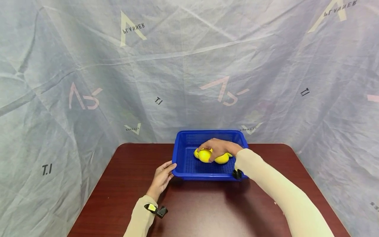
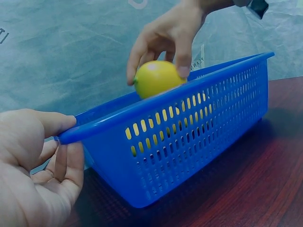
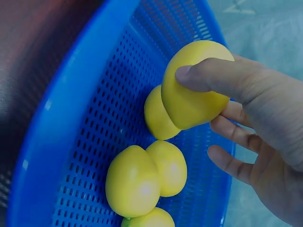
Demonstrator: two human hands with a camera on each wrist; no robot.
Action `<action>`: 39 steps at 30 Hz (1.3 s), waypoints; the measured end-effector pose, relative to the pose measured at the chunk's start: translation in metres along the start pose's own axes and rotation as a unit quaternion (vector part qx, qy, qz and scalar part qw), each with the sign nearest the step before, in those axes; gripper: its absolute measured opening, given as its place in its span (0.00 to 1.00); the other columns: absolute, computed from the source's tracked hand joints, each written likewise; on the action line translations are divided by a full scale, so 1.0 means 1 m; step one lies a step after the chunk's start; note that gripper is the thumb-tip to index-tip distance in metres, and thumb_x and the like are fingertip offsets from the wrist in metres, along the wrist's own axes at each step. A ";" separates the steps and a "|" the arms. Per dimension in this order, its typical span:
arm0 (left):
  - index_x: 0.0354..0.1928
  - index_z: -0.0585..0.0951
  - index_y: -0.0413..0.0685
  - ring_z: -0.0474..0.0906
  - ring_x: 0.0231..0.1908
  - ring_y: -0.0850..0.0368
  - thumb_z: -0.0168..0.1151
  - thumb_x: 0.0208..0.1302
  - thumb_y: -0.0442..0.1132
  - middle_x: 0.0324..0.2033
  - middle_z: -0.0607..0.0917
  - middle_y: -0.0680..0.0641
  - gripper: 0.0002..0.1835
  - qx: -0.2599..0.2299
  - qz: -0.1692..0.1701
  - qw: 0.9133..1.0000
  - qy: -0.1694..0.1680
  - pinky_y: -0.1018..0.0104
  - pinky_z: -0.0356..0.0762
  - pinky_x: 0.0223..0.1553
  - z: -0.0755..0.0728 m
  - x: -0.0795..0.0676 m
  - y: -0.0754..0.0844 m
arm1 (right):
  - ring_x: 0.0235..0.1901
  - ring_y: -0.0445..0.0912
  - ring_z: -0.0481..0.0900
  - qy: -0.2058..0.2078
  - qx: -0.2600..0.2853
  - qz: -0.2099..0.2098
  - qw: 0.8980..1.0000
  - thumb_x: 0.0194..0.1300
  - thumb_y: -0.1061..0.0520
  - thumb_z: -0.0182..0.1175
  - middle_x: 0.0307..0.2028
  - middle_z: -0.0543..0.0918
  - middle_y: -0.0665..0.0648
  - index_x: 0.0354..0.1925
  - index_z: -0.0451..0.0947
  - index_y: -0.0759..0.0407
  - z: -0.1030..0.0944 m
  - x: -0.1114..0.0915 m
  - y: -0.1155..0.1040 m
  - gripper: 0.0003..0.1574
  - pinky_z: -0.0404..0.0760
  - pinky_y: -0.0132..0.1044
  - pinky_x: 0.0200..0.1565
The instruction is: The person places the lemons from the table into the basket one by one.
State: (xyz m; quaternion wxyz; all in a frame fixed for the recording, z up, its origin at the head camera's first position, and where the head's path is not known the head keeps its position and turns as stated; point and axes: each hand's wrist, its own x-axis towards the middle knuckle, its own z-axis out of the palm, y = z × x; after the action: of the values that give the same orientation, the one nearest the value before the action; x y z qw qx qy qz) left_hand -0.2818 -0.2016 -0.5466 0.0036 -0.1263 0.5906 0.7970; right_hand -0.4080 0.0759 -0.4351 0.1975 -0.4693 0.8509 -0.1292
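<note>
A blue plastic basket (image 1: 195, 177) with slotted walls stands on the table. At its near left corner my left hand (image 1: 161, 177) pinches the rim, thumb on top and fingers beneath, as the left wrist view shows. Over the basket, my right hand (image 1: 218, 146) grips a yellow lemon (image 3: 194, 101) between thumb and fingers. In the left wrist view this held lemon (image 2: 158, 79) shows above the near rim. Several more lemons (image 3: 133, 182) lie on the basket's perforated floor, partly hidden by my right hand in the head view.
The dark red wooden table (image 1: 195, 210) reaches back to a grey fabric sheet (image 1: 183, 82) with printed letters, which hangs behind and on both sides. The basket sits near the table's far edge. A small black device (image 1: 160, 211) is strapped to my left wrist.
</note>
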 end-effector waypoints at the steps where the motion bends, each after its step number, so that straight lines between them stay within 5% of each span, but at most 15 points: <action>1: 0.65 0.73 0.30 0.72 0.29 0.64 0.66 0.69 0.33 0.34 0.85 0.56 0.26 0.000 0.000 1.000 -0.001 0.73 0.74 0.32 0.000 0.000 0.000 | 0.64 0.56 0.75 -0.005 0.000 0.004 1.000 0.60 0.59 0.74 0.68 0.75 0.56 0.71 0.72 0.54 0.000 0.002 0.001 0.43 0.78 0.52 0.61; 9: 0.66 0.74 0.30 0.74 0.30 0.64 0.67 0.68 0.33 0.37 0.84 0.54 0.27 -0.003 -0.005 1.000 -0.009 0.72 0.75 0.33 0.002 0.001 -0.001 | 0.56 0.51 0.76 -0.049 -0.011 0.070 0.996 0.60 0.59 0.74 0.66 0.76 0.57 0.70 0.73 0.49 0.000 0.016 0.008 0.41 0.80 0.47 0.54; 19: 0.66 0.72 0.28 0.75 0.30 0.65 0.66 0.69 0.33 0.37 0.84 0.53 0.27 -0.011 -0.004 1.000 -0.021 0.73 0.75 0.33 0.007 -0.002 -0.001 | 0.61 0.52 0.74 -0.080 0.005 0.152 0.985 0.57 0.57 0.77 0.67 0.74 0.60 0.67 0.76 0.39 0.007 0.022 0.011 0.41 0.79 0.49 0.56; 30: 0.65 0.73 0.29 0.74 0.30 0.65 0.65 0.70 0.33 0.36 0.84 0.53 0.25 -0.008 -0.005 1.000 -0.020 0.73 0.75 0.32 0.006 -0.001 -0.001 | 0.64 0.52 0.74 -0.095 -0.037 0.148 0.984 0.61 0.50 0.76 0.60 0.82 0.56 0.70 0.73 0.41 0.010 0.029 0.010 0.41 0.79 0.47 0.59; 39: 0.64 0.74 0.28 0.79 0.30 0.64 0.65 0.69 0.31 0.35 0.86 0.51 0.24 -0.013 0.002 1.000 -0.012 0.72 0.77 0.33 -0.001 0.003 0.001 | 0.60 0.53 0.78 -0.013 -0.007 0.126 0.992 0.67 0.44 0.69 0.60 0.82 0.59 0.69 0.75 0.49 0.001 0.013 0.007 0.35 0.77 0.54 0.60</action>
State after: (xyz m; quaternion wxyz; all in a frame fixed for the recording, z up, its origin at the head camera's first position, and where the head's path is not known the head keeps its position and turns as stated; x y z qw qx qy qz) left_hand -0.2848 -0.2031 -0.5467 0.0075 -0.1158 0.5807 0.8058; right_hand -0.4191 0.0690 -0.4414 0.2200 -0.3614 0.9014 -0.0915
